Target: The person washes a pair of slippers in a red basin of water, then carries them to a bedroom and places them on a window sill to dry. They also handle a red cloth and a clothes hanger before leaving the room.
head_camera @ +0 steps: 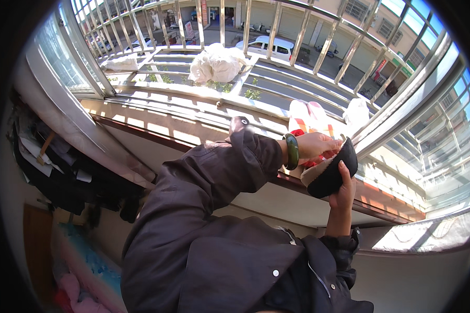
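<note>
My right hand (342, 191) grips a black cloth item (331, 176) with a beige side, which looks like a shoe or slipper. Its thumb presses on the black face, and the item is held tilted above the window sill. From the left, my left hand (315, 144) reaches across, with a green bangle (292, 152) on the wrist. Its fingertips are pinched together at the item's upper beige edge; whether something thin is between them is too small to tell. Behind both hands lies a red, white and orange checked cloth or bag (311, 117), partly hidden.
Beyond the open window, a metal bar cage (274, 29) holds a white plastic bundle (217, 64) and a smaller white bag (356, 113). A brown-edged sill (384, 199) runs below. Dark clothes (58, 172) hang at left; a white van (268, 47) stands in the street.
</note>
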`<state>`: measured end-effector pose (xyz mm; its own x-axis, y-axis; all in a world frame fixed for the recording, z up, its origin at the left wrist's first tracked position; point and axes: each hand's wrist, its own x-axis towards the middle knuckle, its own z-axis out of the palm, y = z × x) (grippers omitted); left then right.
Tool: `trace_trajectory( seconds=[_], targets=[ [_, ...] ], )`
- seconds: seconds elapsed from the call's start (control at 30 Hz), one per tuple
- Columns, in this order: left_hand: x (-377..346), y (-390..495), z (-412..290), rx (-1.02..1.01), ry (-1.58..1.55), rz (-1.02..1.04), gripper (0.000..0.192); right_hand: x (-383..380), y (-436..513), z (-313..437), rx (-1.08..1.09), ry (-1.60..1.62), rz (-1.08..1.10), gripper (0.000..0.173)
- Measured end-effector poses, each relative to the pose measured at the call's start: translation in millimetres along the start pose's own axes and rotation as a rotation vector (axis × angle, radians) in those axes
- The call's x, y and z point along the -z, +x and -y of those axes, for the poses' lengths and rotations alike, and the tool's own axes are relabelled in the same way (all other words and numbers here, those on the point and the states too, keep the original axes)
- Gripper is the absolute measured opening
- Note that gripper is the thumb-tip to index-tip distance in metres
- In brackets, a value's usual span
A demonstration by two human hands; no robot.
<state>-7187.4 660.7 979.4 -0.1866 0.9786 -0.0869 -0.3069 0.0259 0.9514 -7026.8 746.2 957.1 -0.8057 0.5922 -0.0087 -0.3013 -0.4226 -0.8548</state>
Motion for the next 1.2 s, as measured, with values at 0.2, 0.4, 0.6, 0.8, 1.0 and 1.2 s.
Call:
trace_trajectory(
  seconds=[0.2,0.4,0.6,0.8,1.0,1.2],
  targets=[
    [68,9,-22,-0.160,0.194,-0.167,0.037,20,-9,19,0.114,0.075,-0.091,0.040],
    [138,36,11,-0.306,1.080,-0.339,0.041,30,-18,35,0.124,0.140,-0.124,0.039],
    [139,60,26,-0.083,1.133,-0.244,0.054,40,-25,30,0.131,0.035,-0.138,0.040],
    [181,54,17,-0.008,0.967,-0.164,0.048,37,-32,36,0.136,0.033,-0.130,0.040],
    [198,30,-1,-0.112,1.178,-0.186,0.059,38,-31,31,0.098,0.033,-0.162,0.040],
    [122,21,-22,-0.286,1.052,-0.196,0.041,28,-25,28,0.035,-0.031,-0.103,0.034]
  ],
)
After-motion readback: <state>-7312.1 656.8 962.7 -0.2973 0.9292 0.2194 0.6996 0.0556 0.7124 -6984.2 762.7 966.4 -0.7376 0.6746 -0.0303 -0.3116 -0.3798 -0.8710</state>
